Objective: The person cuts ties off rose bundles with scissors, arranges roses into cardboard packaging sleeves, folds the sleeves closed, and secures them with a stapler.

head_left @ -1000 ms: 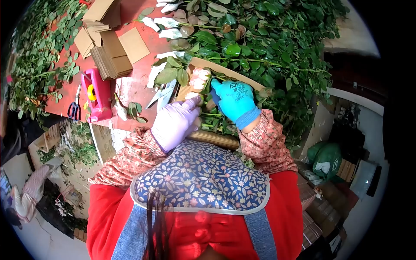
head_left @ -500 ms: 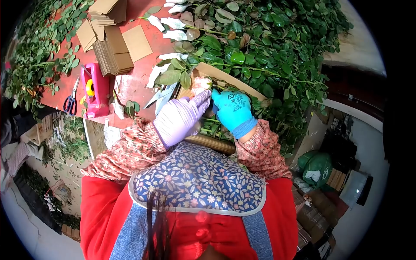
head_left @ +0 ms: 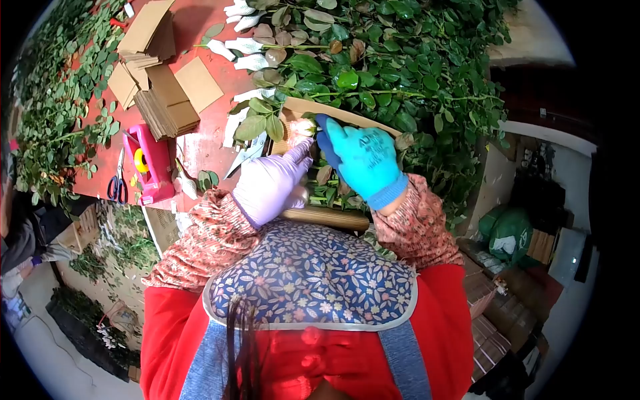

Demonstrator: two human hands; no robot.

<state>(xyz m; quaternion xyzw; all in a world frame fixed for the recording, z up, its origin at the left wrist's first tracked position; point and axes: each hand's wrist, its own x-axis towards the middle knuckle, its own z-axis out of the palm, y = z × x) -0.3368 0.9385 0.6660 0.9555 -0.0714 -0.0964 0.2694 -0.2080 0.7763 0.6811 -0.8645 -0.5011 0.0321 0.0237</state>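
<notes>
A pale pink rose [head_left: 301,127] lies at the left end of an open piece of brown cardboard [head_left: 347,110], with green stems and leaves inside. My right hand [head_left: 365,157], in a blue coated glove, has its thumb and fingers closed at the base of the rose head. From the left, my left hand [head_left: 270,187] in a lilac glove reaches over the cardboard. Its bent fingers are together just below the bloom, and what they hold is hidden. Grey metal blades [head_left: 247,155] lie beside the left hand. A rolled cardboard edge [head_left: 327,217] runs in front of my apron.
A pink tape dispenser [head_left: 155,167] and dark-handled scissors [head_left: 117,183] lie on the red table [head_left: 200,143] at left. Behind them are stacked cardboard sheets [head_left: 167,110]. Roses in white net sleeves [head_left: 243,45] and a large heap of leafy stems [head_left: 400,60] fill the back and right.
My right hand has turned and lifted slightly, its fingers now pointing left to the rose head. My left fingers have bent and drawn down a little. The whole view has shifted slightly.
</notes>
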